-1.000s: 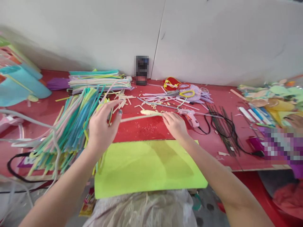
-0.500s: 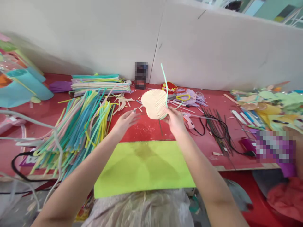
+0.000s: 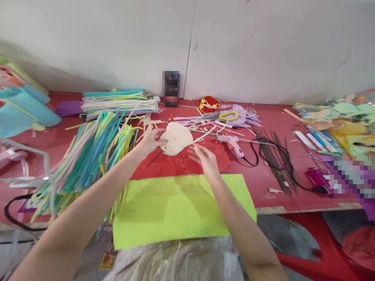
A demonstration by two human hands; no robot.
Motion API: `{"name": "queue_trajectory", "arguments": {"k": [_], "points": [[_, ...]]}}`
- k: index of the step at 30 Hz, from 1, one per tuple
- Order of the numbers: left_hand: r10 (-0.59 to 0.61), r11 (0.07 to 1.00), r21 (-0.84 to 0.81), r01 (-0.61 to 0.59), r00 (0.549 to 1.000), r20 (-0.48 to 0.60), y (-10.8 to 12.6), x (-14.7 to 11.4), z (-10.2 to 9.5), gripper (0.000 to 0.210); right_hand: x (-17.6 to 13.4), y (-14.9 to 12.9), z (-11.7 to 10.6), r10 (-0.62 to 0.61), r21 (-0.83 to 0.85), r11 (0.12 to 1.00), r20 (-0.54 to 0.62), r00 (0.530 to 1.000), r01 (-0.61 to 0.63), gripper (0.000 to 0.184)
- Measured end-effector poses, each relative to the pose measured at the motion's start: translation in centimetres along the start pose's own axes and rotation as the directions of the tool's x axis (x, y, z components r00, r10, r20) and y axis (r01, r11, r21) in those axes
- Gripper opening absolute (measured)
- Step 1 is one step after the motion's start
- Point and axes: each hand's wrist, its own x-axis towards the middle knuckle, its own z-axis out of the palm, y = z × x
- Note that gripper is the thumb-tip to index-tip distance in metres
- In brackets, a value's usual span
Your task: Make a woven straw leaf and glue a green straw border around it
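My left hand (image 3: 151, 142) is closed on the left edge of a cream, ribbed, rounded pad (image 3: 177, 138) that looks made of fuzzy pipe cleaners. The pad is held tilted above the table, with a thin dark stem (image 3: 154, 159) sticking out at its lower left. Along its lower right edge runs a mint-green pipe cleaner (image 3: 202, 136), whose loose end reaches up to the right. Just under that strip is my right hand (image 3: 206, 158), its fingers stretched and slightly apart, gripping nothing that I can see.
Bundled pipe cleaners (image 3: 96, 144) lie at left. Beyond my right hand are a pink glue gun (image 3: 231, 145), yellow-handled scissors (image 3: 227, 115) and dark stems (image 3: 275, 156) under a black cord. A lime-green sheet (image 3: 181, 214) covers the front edge. A pixelated dark object (image 3: 171, 89) stands by the wall.
The pad has passed from my right hand to my left and turned, its stem now pointing lower left. The mint-green strip has swung from upright to pointing right. My right hand has let go.
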Motion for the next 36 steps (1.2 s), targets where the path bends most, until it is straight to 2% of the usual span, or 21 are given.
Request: {"name": "queue_trajectory", "arguments": {"k": [4,8,10,13,16,17,18,20,21,23,26,29,32,36], "points": [[-0.046,0.995,0.094,0.032,0.989,0.143,-0.3,0.6,-2.3,0.059,0.1,-0.9,-3.3,-0.119,-0.267,0.957,-0.02,0.993,0.11,0.036],[-0.054,0.985,0.173,0.006,0.96,0.274,-0.8,1.0,-2.9,0.056,-0.4,-2.3,-5.3,-0.333,-0.553,0.784,0.007,0.943,0.281,0.027],[-0.031,0.971,0.236,-0.042,0.954,0.298,-1.4,1.4,-3.0,0.054,-0.6,-2.9,-6.1,-0.451,-0.665,0.658,0.028,0.892,0.354,0.024],[0.014,0.911,0.389,-0.133,0.956,0.294,-2.1,1.8,-3.1,0.05,-0.6,-3.5,-7.6,-0.594,-0.834,0.382,0.108,0.797,0.398,0.023],[0.11,0.774,0.591,-0.228,0.967,0.229,-1.8,1.3,-2.8,0.049,0.1,-3.5,-9.9,-0.642,-0.951,0.108,0.156,0.751,0.29,0.025],[0.18,0.703,0.66,-0.265,0.964,0.195,-1.5,0.9,-2.5,0.047,0.4,-3.5,-10.8,-0.652,-0.973,0.049,0.14,0.745,0.226,0.026],[0.292,0.61,0.726,-0.318,0.942,0.167,-1.1,0.4,-2.1,0.044,0.8,-3.3,-11.7,-0.66,-0.987,0.014,0.109,0.743,0.158,0.027],[0.409,0.466,0.799,-0.381,0.893,0.187,-0.4,-0.7,-0.9,0.035,1.7,-3.0,-13.4,-0.681,-0.999,0.001,0.028,0.732,0.039,0.027],[0.414,0.423,0.802,-0.422,0.877,0.243,-0.2,-1.2,-0.3,0.032,2.2,-2.9,-14.2,-0.684,-1.0,0.007,-0.007,0.729,-0.003,0.027],[0.394,0.341,0.776,-0.531,0.83,0.395,-0.2,-2.1,1.0,0.034,3.1,-2.7,-15.5,-0.688,-0.997,0.039,-0.076,0.722,-0.068,0.031],[0.294,0.229,0.714,-0.661,0.747,0.597,-1.2,-3.0,2.1,0.051,4.2,-2.6,-16.9,-0.683,-0.991,0.063,-0.13,0.719,-0.119,0.04],[0.225,0.199,0.707,-0.679,0.733,0.641,-2.3,-3.2,1.9,0.065,5.2,-2.3,-17.5,-0.638,-0.991,0.052,-0.127,0.759,-0.122,0.044],[0.226,0.204,0.692,-0.693,0.721,0.655,-3.0,-2.9,1.4,0.063,5.7,-1.8,-17.3,-0.575,-0.995,0.057,-0.102,0.812,-0.085,0.043],[0.313,0.229,0.624,-0.747,0.664,0.679,-3.7,-2.5,1.3,0.046,5.7,-1.6,-16.1,-0.59,-0.998,0.043,-0.07,0.804,-0.056,0.044]]}}
